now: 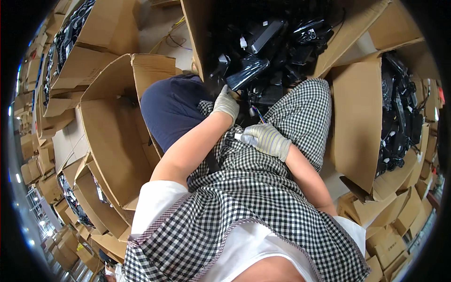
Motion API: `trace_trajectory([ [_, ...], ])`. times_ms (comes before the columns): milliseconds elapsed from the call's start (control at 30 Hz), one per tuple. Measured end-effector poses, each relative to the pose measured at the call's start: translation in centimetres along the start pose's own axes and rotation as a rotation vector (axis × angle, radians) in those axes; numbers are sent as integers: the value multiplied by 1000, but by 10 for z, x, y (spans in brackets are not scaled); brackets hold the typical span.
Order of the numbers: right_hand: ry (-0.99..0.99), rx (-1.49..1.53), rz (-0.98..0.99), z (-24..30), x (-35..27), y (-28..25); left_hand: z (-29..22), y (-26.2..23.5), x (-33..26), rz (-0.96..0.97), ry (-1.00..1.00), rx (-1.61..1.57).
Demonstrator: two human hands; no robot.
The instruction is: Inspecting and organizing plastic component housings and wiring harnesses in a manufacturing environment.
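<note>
My left hand (226, 106), in a pale knit glove, is between my knees at the near side of a big carton of black parts. Its fingers are bent at the near end of a shiny, film-wrapped black part (247, 73); what they grip is hidden. My right hand (268, 141), in a striped knit glove, is closed over my lap. From its fingers pokes a small white piece (238, 137), whose kind I cannot make out. Just beyond that hand run thin coloured wires (259, 114) with a pale connector.
The carton (195, 40) ahead holds several black plastic parts with cables. At my left stands an open brown carton (112, 141), its inside mostly bare. Another carton (355, 122) of black parts is at my right. More cartons (94, 61) surround me. My checked apron (300, 108) covers my lap.
</note>
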State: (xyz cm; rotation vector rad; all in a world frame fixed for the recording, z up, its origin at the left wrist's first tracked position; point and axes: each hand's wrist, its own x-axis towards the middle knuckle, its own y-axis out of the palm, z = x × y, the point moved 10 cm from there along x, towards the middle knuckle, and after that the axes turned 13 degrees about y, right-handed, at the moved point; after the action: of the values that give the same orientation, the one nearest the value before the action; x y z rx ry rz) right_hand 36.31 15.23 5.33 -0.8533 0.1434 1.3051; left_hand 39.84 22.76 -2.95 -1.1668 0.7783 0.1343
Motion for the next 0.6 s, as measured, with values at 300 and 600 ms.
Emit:
trace_trajectory([
  [300,-156,236,-298,1,-23,-34,130,-80,-88,-1015,-297,-928],
  [600,108,1130,-416,6,-65,-112,137,-105,-162,-1587,-215,-1266],
])
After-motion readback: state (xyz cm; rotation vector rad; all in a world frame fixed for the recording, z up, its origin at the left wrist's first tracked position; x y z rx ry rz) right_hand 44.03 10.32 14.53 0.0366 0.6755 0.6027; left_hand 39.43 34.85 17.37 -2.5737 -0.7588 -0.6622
